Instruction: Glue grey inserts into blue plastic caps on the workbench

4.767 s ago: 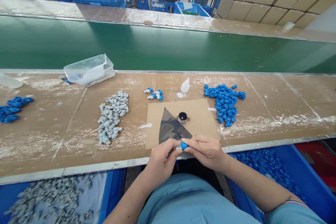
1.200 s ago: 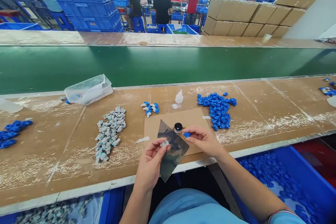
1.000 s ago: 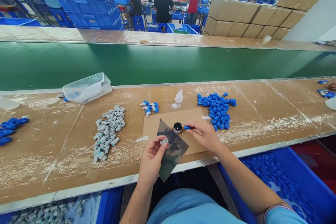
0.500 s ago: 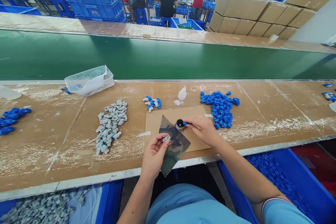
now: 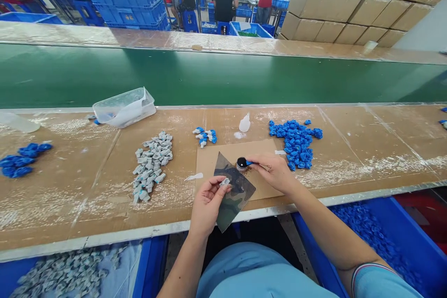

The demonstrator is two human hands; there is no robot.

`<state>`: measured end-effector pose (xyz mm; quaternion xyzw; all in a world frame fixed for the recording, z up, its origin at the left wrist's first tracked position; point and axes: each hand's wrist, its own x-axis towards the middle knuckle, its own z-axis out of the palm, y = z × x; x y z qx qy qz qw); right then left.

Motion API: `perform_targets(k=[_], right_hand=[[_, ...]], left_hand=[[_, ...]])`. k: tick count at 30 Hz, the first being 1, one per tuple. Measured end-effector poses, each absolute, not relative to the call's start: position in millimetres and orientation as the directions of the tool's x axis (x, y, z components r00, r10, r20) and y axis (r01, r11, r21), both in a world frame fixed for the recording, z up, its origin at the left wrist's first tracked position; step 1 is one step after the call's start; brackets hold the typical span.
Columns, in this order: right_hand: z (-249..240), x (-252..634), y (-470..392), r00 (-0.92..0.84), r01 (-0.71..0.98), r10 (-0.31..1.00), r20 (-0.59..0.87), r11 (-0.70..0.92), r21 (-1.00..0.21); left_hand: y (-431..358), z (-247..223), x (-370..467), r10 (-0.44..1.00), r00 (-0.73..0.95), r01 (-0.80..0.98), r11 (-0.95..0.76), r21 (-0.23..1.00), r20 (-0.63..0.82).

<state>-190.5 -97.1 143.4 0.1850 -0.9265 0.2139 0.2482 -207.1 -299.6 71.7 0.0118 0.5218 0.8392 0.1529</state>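
My left hand (image 5: 206,200) pinches a small grey plastic part (image 5: 225,181) above a dark camouflage-patterned sheet (image 5: 233,202). My right hand (image 5: 270,170) is closed on a small blue piece (image 5: 248,163), whose end is at a small round jar (image 5: 241,164) with a black top; whether they touch I cannot tell. Dark crumbs lie around the jar. Sheet and jar rest on a flat cardboard piece (image 5: 206,160). A pile of grey parts (image 5: 152,165) lies to the left, a pile of blue parts (image 5: 295,142) to the right, and several joined blue-and-grey parts (image 5: 205,136) behind.
A white squeeze bottle (image 5: 245,123) stands behind the cardboard. A clear plastic tub (image 5: 125,108) sits at the back left, before a green conveyor belt (image 5: 223,79). Blue bins of grey parts (image 5: 66,272) and blue parts (image 5: 370,233) flank me below the table edge. People work beyond.
The whole view has shifted slightly, so things appear a little further right. Both hands keep nearly the same pose, the left with its grey part, the right with its blue piece at the jar.
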Motion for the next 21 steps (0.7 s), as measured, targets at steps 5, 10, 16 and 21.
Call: perform_targets(k=[5, 10, 16, 21], right_hand=[[147, -182, -108, -0.817, -0.430, -0.116, 0.565, 0.776, -0.462], [144, -172, -132, -0.849, -0.463, -0.100, 0.519, 0.612, -0.641], [131, -173, -138, -0.833, -0.509, -0.184, 0.522, 0.628, -0.589], [133, -173, -133, -0.819, -0.542, -0.259, 0.511, 0.642, -0.543]], left_hand=[[-302, 71, -209, 0.301, -0.947, -0.240, -0.434, 0.868, -0.112], [-303, 73, -207, 0.379, -0.925, -0.174, -0.341, 0.924, -0.035], [-302, 78, -204, 0.439, -0.898, -0.138, -0.255, 0.957, -0.012], [-301, 82, -203, 0.475, -0.879, -0.174, -0.253, 0.952, -0.034]])
